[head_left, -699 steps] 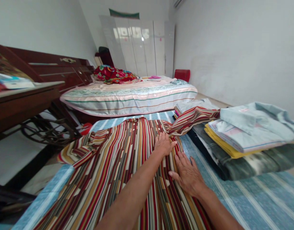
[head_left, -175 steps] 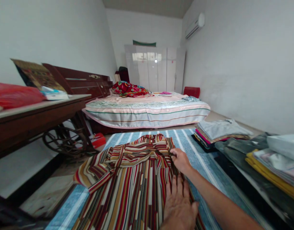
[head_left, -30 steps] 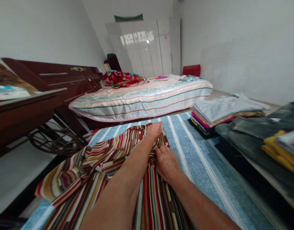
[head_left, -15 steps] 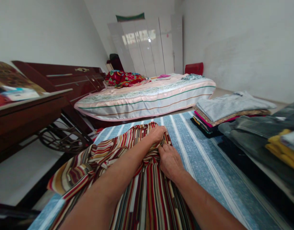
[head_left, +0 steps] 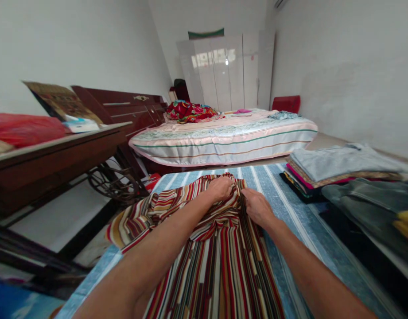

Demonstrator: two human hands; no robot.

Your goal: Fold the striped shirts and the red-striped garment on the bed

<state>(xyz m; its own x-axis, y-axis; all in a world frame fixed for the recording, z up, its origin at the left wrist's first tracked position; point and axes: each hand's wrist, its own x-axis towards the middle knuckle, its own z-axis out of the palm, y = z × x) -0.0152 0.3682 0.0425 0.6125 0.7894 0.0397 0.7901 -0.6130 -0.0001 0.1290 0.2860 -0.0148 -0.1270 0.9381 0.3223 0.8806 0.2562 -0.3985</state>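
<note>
A striped garment (head_left: 220, 261) in red, tan, black and white lies spread on a blue cloth with white stripes (head_left: 283, 195). Its near part runs in straight stripes toward me, while the upper part is bunched in folds and a sleeve-like piece (head_left: 134, 221) lies out to the left. My left hand (head_left: 222, 188) is closed on the fabric near the far end. Just right of it, my right hand (head_left: 257, 206) pinches the garment's right edge; its fingertips are partly hidden.
Folded clothes with a grey top piece (head_left: 343, 161) are stacked at the right, beside dark jeans (head_left: 366, 204). Beyond stands a bed (head_left: 223, 146). At left is a wooden table (head_left: 57, 155) bearing a red plastic bag (head_left: 27, 128), with an iron wheel (head_left: 112, 179) beneath.
My right hand has shifted away from the left hand to the garment's right edge, pulling the folds flatter. The camera view has turned left, so the scene sits further right.
</note>
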